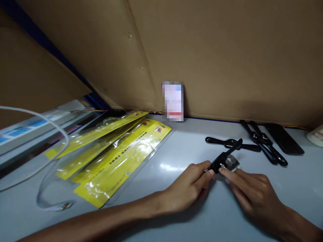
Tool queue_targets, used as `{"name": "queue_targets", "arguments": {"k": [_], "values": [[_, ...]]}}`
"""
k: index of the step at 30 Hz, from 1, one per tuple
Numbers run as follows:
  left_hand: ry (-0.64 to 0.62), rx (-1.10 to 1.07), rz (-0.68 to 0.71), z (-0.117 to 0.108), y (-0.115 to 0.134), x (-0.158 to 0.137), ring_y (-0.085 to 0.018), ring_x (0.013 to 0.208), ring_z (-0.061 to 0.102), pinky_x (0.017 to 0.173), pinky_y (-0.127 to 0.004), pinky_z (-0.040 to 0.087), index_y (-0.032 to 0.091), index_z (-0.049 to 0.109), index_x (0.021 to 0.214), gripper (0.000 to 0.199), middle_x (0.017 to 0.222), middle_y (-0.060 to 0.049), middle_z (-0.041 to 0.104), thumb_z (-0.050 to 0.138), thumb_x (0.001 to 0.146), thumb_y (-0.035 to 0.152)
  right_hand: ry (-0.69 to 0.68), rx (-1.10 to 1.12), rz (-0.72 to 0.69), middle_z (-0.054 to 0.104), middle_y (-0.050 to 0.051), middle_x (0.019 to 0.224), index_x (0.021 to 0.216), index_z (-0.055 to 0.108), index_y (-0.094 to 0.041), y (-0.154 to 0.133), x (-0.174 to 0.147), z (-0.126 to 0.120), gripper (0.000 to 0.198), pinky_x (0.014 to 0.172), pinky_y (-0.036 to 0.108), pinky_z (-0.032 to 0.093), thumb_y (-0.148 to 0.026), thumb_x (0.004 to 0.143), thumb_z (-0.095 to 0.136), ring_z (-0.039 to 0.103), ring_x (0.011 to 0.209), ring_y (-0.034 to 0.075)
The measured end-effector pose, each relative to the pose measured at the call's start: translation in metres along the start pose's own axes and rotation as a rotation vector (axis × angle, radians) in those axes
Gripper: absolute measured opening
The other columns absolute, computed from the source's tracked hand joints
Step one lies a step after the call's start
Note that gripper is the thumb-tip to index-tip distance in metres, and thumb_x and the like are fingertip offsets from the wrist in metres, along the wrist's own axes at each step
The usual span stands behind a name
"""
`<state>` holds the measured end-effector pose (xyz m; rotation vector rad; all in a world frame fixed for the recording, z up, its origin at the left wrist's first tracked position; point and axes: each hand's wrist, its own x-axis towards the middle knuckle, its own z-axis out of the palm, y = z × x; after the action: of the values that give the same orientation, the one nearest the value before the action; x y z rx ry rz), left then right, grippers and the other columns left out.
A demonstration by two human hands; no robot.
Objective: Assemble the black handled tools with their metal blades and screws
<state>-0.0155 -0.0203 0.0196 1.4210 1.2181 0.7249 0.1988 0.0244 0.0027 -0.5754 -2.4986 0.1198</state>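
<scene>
My left hand [188, 186] is closed around one handle of a black spokeshave [219, 161], which slants up to the right above the table. At its middle, my right hand [254, 193] has its fingers bent together on a small shiny metal blade [231, 162]. The index finger of that hand touches the spokeshave's body. My fingers partly hide the blade and where it meets the body. Just behind, a second black spokeshave [248, 147] lies crosswise on the table. Two more spokeshaves [268, 143] lie side by side farther right.
Several yellow blister packs [121, 164] overlap on the left of the grey table [166, 222]. A white cable [59, 126] loops beside them. A lit phone [174, 101] leans against the cardboard wall [227, 57]. A dark flat object [285, 138] and a pale roll [316, 136] are at right.
</scene>
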Motion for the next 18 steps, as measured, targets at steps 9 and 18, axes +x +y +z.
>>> {"name": "queue_targets", "arguments": {"k": [9, 18], "values": [[-0.030, -0.029, -0.123, -0.0028, 0.0014, -0.0014, -0.008, 0.039, 0.038, 0.039, -0.021, 0.032, 0.021, 0.043, 0.071, 0.039, 0.052, 0.005, 0.049, 0.039, 0.094, 0.053, -0.080, 0.065, 0.136, 0.074, 0.010, 0.107, 0.140, 0.047, -0.009, -0.0074, 0.0016, -0.0002, 0.041, 0.066, 0.030, 0.053, -0.016, 0.100, 0.042, 0.072, 0.083, 0.018], [-0.022, -0.034, -0.140, -0.0016, -0.0001, -0.0009, -0.007, 0.039, 0.038, 0.040, -0.021, 0.034, 0.022, 0.043, 0.071, 0.041, 0.052, 0.006, 0.048, 0.042, 0.092, 0.057, -0.144, -0.017, 0.100, 0.073, 0.007, 0.094, 0.123, 0.063, -0.015, -0.0051, -0.0001, -0.0023, 0.031, 0.057, 0.030, 0.048, -0.015, 0.098, 0.044, 0.068, 0.071, 0.018]]}}
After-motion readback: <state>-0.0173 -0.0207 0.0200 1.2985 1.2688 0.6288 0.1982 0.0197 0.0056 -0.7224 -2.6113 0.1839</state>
